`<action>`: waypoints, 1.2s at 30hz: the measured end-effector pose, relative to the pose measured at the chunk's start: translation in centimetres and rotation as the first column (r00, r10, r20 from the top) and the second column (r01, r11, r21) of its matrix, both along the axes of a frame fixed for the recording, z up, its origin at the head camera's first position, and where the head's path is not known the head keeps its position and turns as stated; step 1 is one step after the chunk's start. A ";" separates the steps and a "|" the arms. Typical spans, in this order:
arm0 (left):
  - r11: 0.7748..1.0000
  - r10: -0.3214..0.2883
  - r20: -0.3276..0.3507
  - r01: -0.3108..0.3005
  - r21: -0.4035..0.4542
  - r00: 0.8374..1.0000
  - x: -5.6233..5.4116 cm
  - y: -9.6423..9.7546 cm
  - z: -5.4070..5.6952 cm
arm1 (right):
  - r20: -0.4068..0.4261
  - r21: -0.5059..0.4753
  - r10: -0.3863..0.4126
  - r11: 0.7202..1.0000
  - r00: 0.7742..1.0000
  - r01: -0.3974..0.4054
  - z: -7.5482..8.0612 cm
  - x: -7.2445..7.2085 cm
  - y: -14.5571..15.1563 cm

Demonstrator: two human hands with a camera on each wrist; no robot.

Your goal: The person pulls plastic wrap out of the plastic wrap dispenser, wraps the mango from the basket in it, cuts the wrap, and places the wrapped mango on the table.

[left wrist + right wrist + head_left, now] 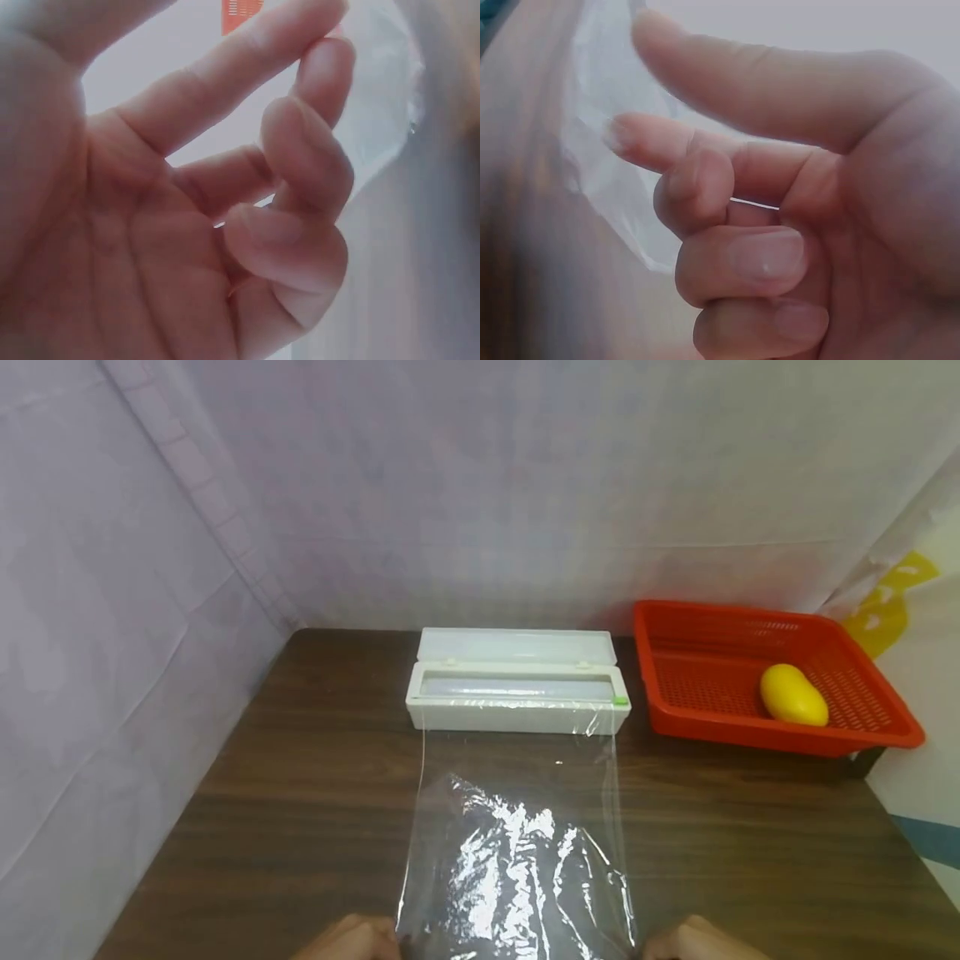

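A sheet of clear cling film (502, 868) runs from a white film box (517, 718) toward me over the dark wooden table, glossy and wrinkled. At its near left corner is my left hand (356, 941), with my right hand (693, 941) opposite. In the left wrist view the index finger (217, 90) is fairly straight, its tip overlapping the film; the thumb runs out of frame. The right wrist view has the thumb (735, 79) straight and apart from the index fingertip, the film beyond them. The other right fingers are bent toward the palm.
The film box's lid (517, 646) stands raised at the back, and a green slider (620, 701) sits at its right end. Right of it, a red basket (697, 652) holds a yellow mango-like fruit (793, 695). Pale sheeting (487, 485) hangs behind the table.
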State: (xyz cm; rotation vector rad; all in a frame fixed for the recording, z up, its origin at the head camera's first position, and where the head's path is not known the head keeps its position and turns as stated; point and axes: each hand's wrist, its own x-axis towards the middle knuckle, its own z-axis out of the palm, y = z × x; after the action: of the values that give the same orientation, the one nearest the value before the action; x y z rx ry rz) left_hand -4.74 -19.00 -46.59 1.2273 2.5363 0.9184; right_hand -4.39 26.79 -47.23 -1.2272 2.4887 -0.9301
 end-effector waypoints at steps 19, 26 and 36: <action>0.863 0.397 -0.345 -0.218 0.456 0.851 -3.4 2.4 3.2 | -0.085 -0.002 -0.458 0.888 0.885 0.460 6.6 -4.4 2.7; 0.750 0.510 -0.409 -0.158 0.642 0.757 -7.4 2.4 2.9 | -0.261 -0.352 -0.700 0.711 0.665 0.609 10.0 -10.0 5.8; 0.684 0.717 -0.221 -0.609 0.401 0.661 -11.2 1.6 -0.6 | 0.160 -0.295 -0.846 0.450 0.508 0.843 13.5 -21.1 15.2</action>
State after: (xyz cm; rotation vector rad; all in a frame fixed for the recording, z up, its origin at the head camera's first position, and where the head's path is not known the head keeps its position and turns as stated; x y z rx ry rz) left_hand -15.90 -17.38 -47.14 0.4765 3.3534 1.3591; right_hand -25.46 41.96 -33.76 0.1541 3.0204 -1.6056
